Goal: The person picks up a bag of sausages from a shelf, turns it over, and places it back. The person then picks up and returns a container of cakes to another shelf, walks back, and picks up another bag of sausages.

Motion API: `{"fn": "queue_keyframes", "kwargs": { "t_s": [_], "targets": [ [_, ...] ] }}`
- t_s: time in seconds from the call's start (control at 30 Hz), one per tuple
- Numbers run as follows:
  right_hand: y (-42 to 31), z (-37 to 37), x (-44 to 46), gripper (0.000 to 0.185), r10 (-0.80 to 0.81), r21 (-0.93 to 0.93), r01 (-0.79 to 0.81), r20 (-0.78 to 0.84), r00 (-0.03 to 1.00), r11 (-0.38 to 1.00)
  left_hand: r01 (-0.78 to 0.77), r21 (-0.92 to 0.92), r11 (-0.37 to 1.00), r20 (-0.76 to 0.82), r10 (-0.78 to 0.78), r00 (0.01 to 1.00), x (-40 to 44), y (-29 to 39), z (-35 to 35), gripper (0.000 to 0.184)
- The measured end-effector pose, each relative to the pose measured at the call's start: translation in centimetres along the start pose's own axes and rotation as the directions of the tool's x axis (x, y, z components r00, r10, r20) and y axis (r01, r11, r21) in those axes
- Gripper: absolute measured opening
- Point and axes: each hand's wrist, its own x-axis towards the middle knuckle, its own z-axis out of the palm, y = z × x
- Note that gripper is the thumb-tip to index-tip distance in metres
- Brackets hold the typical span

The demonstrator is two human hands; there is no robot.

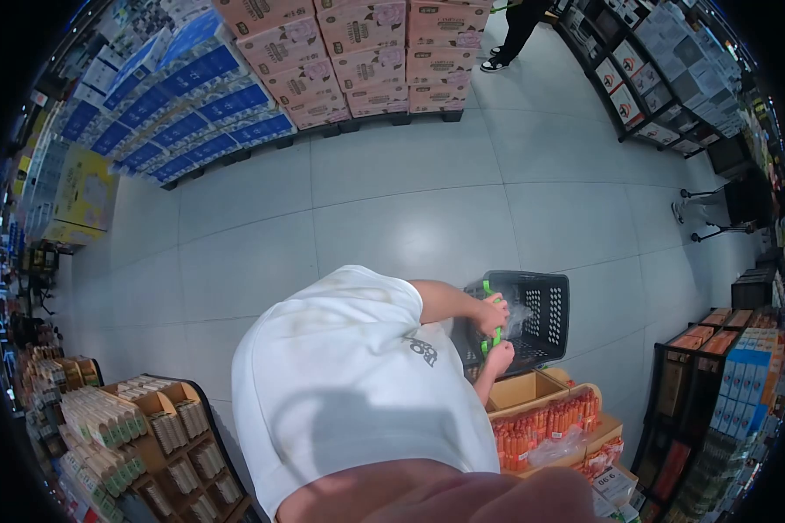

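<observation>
My left hand (pixel 493 311) is closed at the near side of a dark shopping basket (pixel 552 305). Crumpled clear plastic, apparently a bag (pixel 518 321), spreads from its fingers over the basket. Just below it in the picture, my right hand (pixel 499 357) is closed beside a bright green handle (pixel 486 346). Its fingers are partly hidden, so what it grips is unclear. More of the green handle shows above my left hand. The basket has perforated walls; its bottom is partly covered by the plastic and my hands.
A wooden display (pixel 519 390) with orange-red packaged sticks (pixel 545 420) stands close to my right hand. Pink cartons (pixel 366 52) and blue-and-white packs (pixel 183 96) are stacked at the far side. A person in dark trousers (pixel 521 30) stands by an aisle. Shelves (pixel 192 423) flank me.
</observation>
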Motion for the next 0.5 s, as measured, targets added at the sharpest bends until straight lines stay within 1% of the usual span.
{"fn": "queue_keyframes", "kwargs": {
  "t_s": [0.07,0.17,0.27,0.37,0.4,0.5],
  "targets": [
    [0.6,-0.2,2.1,0.035,-0.03,0.0,0.03,0.035,0.999,1.0,0.024,-0.005,1.0,0.005,-0.024,1.0,1.7,0.3,-0.4,0.034],
    [0.7,-1.3,4.4,0.037,-0.066,0.003,0.066,0.042,0.997,0.998,0.036,-0.006,0.999,0.001,-0.036,0.999,4.3,0.3,-0.9,0.036],
    [1.4,-1.9,6.9,0.039,-0.077,-0.001,0.078,0.02,0.997,0.997,0.041,0.008,0.999,-0.022,-0.041,0.999,6.8,0.3,-1.0,0.037],
    [1.4,-3.0,8.9,0.04,-0.055,0.007,0.054,0.038,0.998,0.998,0.037,0.013,0.999,-0.024,-0.036,0.999,9.2,0.3,-0.9,0.037],
    [1.4,-3.5,9.4,0.04,-0.07,0.011,0.07,0.038,0.997,0.998,0.035,0.013,0.999,-0.022,-0.034,0.999,9.9,0.2,-1.2,0.038],
    [1.2,-5.1,11.2,0.041,-0.113,0.018,0.112,0.05,0.992,0.994,0.021,0.0,1.0,0.045,-0.021,0.999,12.3,0.3,-2.3,0.037]
  ]
}}
